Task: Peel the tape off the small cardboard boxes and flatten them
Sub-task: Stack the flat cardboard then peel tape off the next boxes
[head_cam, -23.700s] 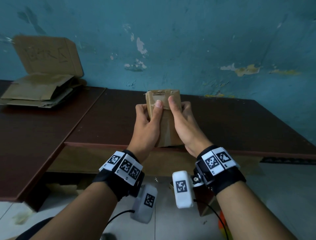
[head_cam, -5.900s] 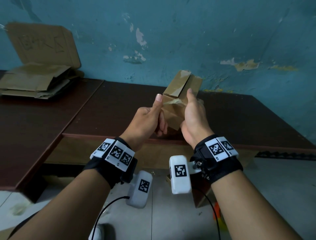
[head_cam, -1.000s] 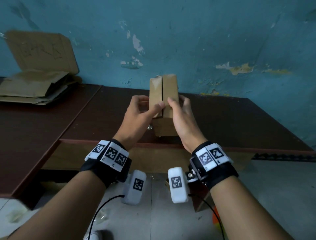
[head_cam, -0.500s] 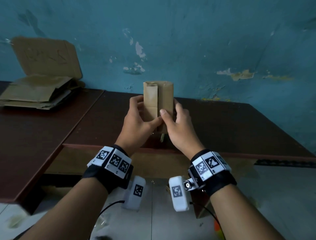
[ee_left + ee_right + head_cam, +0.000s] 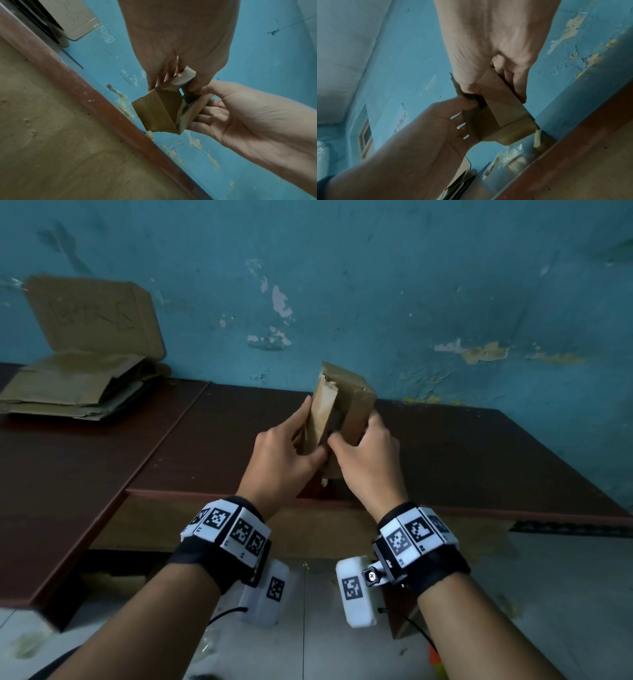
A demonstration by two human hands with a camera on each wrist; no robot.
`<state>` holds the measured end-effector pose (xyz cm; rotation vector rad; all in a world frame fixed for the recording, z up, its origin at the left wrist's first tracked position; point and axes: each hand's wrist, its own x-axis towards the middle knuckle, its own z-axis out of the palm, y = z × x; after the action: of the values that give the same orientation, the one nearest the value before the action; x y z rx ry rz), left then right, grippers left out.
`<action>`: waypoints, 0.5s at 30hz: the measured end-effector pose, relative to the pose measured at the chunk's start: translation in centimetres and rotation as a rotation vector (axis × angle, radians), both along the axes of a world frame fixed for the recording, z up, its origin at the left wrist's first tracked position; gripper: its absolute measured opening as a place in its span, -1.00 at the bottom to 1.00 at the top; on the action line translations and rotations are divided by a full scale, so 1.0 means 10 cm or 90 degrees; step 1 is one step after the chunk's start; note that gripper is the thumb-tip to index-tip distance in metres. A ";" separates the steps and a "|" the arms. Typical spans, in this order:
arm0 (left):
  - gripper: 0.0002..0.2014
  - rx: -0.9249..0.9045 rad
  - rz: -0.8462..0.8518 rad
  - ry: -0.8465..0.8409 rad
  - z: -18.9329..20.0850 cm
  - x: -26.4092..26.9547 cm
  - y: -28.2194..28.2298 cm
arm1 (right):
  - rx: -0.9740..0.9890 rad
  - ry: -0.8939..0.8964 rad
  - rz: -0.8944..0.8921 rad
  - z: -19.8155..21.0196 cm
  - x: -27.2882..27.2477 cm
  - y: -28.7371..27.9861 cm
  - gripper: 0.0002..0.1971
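Note:
A small brown cardboard box (image 5: 342, 405) is held upright in the air above the dark table's front edge, tilted a little to the right. Its near face is split by a dark lengthwise gap between two flaps. My left hand (image 5: 291, 455) grips the left flap, thumb at the gap. My right hand (image 5: 363, 453) grips the right side, thumb meeting the left thumb. In the left wrist view the box (image 5: 157, 112) shows its closed lower end, fingers on its far edge. The right wrist view shows the box (image 5: 501, 119) between both hands. A scrap of tape (image 5: 537, 138) hangs below it.
A pile of flattened cardboard (image 5: 72, 392) lies at the far left of the brown table (image 5: 479, 460), with one sheet leaning on the blue wall (image 5: 376, 285). Below the table's front edge is a tiled floor (image 5: 565, 594).
Over the last second the box has tilted to the right and the gap between its two front flaps has widened. Both thumbs have slid down to the lower end of that gap.

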<state>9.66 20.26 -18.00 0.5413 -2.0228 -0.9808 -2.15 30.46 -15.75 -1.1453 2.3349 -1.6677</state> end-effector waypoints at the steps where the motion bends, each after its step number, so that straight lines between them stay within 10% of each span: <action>1: -0.29 0.013 -0.010 0.000 0.00 0.01 -0.01 | 0.016 -0.001 0.016 0.01 -0.01 0.01 -0.70; 6: -0.67 0.045 -0.018 0.038 0.02 0.01 -0.10 | 0.022 -0.042 0.050 0.07 -0.08 0.08 -0.80; 15: -0.53 0.120 -0.016 0.096 0.05 0.02 -0.13 | -0.086 -0.136 0.081 0.11 -0.17 0.12 -0.66</action>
<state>9.90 18.93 -17.54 0.5261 -1.8179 -1.1999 -3.83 31.67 -14.62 -1.0516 2.0072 -1.8256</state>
